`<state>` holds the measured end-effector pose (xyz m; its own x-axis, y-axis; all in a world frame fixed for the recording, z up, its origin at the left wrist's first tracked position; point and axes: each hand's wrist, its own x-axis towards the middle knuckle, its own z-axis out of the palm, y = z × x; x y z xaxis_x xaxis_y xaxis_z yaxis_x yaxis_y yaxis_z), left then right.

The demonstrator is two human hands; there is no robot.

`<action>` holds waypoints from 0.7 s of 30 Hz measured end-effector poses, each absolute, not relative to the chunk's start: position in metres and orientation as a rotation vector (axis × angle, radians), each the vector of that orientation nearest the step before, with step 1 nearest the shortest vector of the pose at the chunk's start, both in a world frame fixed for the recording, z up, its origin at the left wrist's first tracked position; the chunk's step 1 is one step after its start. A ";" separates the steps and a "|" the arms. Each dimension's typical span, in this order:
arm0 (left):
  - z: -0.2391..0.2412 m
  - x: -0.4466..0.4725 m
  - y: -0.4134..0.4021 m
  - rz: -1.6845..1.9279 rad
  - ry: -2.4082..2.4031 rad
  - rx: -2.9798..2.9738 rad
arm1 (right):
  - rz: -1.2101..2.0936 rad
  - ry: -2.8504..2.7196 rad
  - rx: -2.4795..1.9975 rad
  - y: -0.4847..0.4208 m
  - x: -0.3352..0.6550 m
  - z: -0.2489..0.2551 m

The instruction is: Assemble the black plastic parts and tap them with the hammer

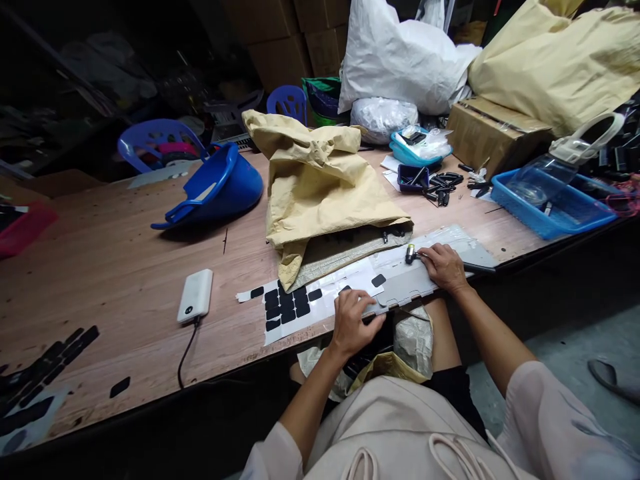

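Hammer-like tool, one, with yellow-green-faced head (410, 254): lying at the right hand (443, 268), head just left of the fingers, dark handle showing on the other side; right hand set palm down over its middle, whether the fingers grip it cannot be told

Grey strip, one (407, 283): beneath the right hand and running left towards the other hand

Left hand (354, 321): thumb and forefinger parted, nothing seen held, fingertips by a dark patch they partly hide

Black patches, rounded corners, grouped (287, 305): left of the left hand, on a white sheet (320, 311); a single patch (379, 281) between the two hands

Cloth sack, tan (325, 193): beyond the left hand, mouth facing the person

Power bank, white, cabled (196, 295): well left of the left hand, on the tabletop (150, 280)

Scoop, blue (220, 187): farther off, beyond the power bank

Black tubular pieces (450, 180): heaped beyond the right hand

Basket, blue (550, 232): beyond the right hand, to its right
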<state>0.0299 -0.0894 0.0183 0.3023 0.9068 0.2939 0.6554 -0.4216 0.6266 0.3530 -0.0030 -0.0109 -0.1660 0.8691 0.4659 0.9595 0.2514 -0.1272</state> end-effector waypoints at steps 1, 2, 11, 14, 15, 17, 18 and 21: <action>0.024 0.039 -0.070 0.904 1.433 2.137 | -0.268 -2.081 -1.662 -0.003 0.353 -0.010; 0.030 0.049 -0.048 0.924 1.477 2.083 | -0.262 -2.078 -1.660 -0.004 0.352 -0.010; 0.044 0.139 0.103 0.593 1.909 1.705 | -0.214 -2.047 -1.632 -0.004 0.352 -0.012; 0.041 0.149 0.112 0.501 1.972 1.665 | -0.215 -2.045 -1.619 -0.005 0.353 -0.013; 0.040 0.150 0.113 0.490 1.973 1.666 | -0.215 -2.045 -1.612 -0.005 0.353 -0.014; 0.039 0.146 0.110 0.496 1.947 1.685 | -0.214 -2.043 -1.603 -0.005 0.353 -0.014; 0.038 0.142 0.107 0.509 1.929 1.702 | -0.213 -2.039 -1.604 -0.005 0.353 -0.014; 0.036 0.123 0.086 0.604 1.853 1.792 | -0.205 -2.030 -1.617 -0.005 0.353 -0.013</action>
<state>0.1226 0.0860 0.0360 -0.0194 0.9990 -0.0414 0.7826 0.0409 0.6212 0.3526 -0.0048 -0.0133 -0.1415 0.8596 0.4909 0.9406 0.2714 -0.2041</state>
